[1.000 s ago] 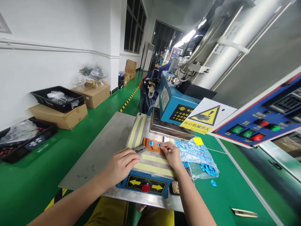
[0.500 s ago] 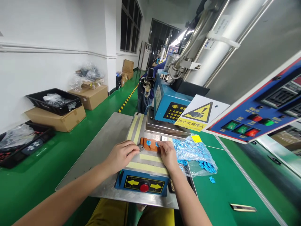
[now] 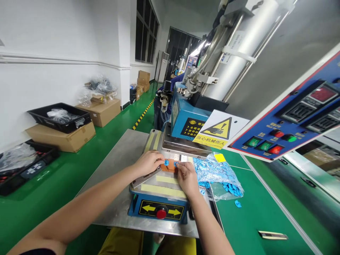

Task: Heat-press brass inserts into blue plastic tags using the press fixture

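Orange block [image 3: 168, 169] on press bed [image 3: 162, 190], carrying two blue pieces. Right hand [image 3: 188, 180]: grip clamped on right piece [image 3: 175, 163]. Left hand [image 3: 148, 163]: fingertips at edge of left piece [image 3: 166, 163]; cannot tell if grip clamps it. Clear bag [image 3: 216, 191] full of blue pieces, beside bed on green surface [image 3: 247, 216]. Upper crate [image 3: 67, 125], on carton [image 3: 63, 140], holds clear plastic; lower crate [image 3: 34, 171] holds plastic, red-and-black parts.

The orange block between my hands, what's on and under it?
On top, one blue piece by your left hand and another blue piece by your right hand; whatever the orange block covers can't be seen.
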Motion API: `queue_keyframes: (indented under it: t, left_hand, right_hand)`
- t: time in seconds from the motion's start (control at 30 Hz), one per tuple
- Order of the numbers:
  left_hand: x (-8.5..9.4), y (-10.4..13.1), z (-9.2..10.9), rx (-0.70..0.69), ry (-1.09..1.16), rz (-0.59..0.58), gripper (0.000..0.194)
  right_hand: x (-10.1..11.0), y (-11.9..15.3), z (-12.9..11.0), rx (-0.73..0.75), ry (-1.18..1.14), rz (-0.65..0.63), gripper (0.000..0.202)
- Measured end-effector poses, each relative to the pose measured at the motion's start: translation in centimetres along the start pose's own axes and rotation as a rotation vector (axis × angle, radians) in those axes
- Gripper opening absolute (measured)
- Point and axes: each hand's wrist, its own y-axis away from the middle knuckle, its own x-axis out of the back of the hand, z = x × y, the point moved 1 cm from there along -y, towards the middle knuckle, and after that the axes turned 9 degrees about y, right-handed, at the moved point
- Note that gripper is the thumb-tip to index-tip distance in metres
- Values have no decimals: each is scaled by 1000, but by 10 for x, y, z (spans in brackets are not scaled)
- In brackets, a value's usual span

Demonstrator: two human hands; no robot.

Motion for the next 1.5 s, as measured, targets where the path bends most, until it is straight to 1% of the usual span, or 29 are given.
queue_keyframes:
  t: [0.13,0.27,0.43,0.6,0.8,1.1,1.33,1.5]
  left_hand:
    - [-8,-18,-4,37,-1,-53,17]
    - [-16,-25,-5,59,-42,-104,20]
    - [-21,-25,-6,54,-121,-88,19]
    - [-20,-25,-6,48,-179,-72,20]
    - [-18,-25,-7,-36,-144,-115,23]
    - [-21,-24,-11,-150,-180,-157,28]
    - [-26,-22,-10,-200,-326,-203,36]
    - [-27,-23,-17,-182,-216,-178,32]
  right_hand:
    - [1,-1,-1,-13,1,1,25]
    - [1,-1,-2,-19,-3,-1,26]
    - [2,0,-2,-32,-17,-16,27]
    - [2,0,-1,-41,-16,-26,28]
    - [1,1,-1,-50,-20,-29,27]
    - [1,1,-1,-46,-25,-28,27]
    - [1,1,-1,-53,-30,-25,29]
    - [2,1,-2,-53,-31,-25,30]
